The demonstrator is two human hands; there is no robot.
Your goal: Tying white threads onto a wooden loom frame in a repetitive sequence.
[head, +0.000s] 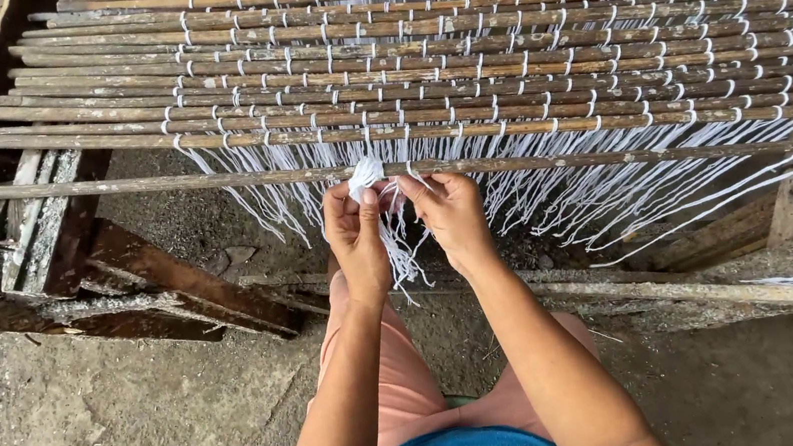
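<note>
Head view: both hands (403, 220) raised together, fingers pinching white cords (367, 173) at stick (160, 182).

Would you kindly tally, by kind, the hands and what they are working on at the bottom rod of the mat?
Hands: 2, left hand and right hand
Small white string bundle pinched by the left hand: 1
Loose bottom rod they work at: 1
Total: 4
</note>
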